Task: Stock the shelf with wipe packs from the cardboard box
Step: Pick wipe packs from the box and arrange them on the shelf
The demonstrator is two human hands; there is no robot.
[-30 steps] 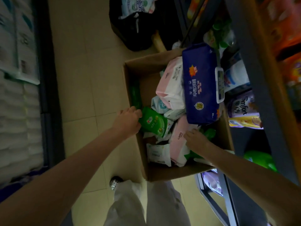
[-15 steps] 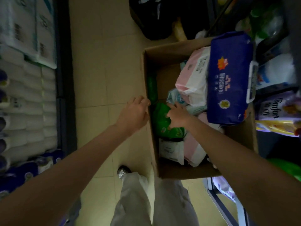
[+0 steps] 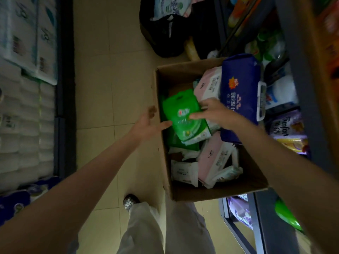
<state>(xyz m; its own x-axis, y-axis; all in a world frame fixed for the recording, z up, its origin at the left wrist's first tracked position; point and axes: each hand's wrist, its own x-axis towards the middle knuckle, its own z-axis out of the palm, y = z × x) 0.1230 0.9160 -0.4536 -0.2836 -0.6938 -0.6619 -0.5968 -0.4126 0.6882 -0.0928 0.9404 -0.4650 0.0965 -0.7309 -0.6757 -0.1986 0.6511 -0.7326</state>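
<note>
Dim shop aisle, tiled floor (image 3: 110, 88), shelf (image 3: 302, 107) at our right. Cardboard box (image 3: 211, 193) on floor beside shelf. Since half second ago, green wipe pack (image 3: 185, 116) was lifted above box contents, our right hand (image 3: 214, 112) pinching its edge. Our left hand (image 3: 148, 123) left box wall, palm up, fingers relaxed, fingertip touching pack. We counted two pink packs, one blue pack (image 3: 240, 92).
</note>
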